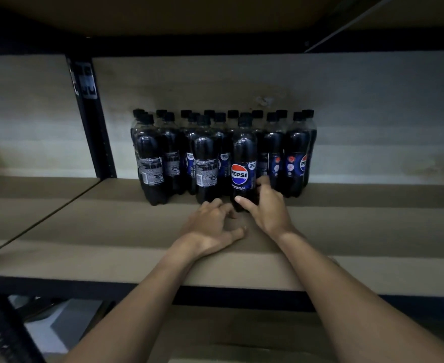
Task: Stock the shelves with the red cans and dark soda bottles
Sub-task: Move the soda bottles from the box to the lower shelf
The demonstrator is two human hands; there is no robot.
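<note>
Dim, banded light; wide-angle edge warp

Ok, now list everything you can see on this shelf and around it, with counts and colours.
soda bottles: roughly twenty, the rear rows overlap too much for an exact count; dark with black caps; standing clustered at the back of the shelf board, by the wall.
Pepsi bottle: one; dark, logo facing forward; front of the cluster.
shelf board: one; tan; under the bottles.
post: one; black; upright, left of the bottles.
wall: one; pale; behind the shelf.
left hand: one; rests on the shelf board, fingers loosely bent, holding nothing.
right hand: one; holds the Pepsi bottle low down, thumb in front.
</note>
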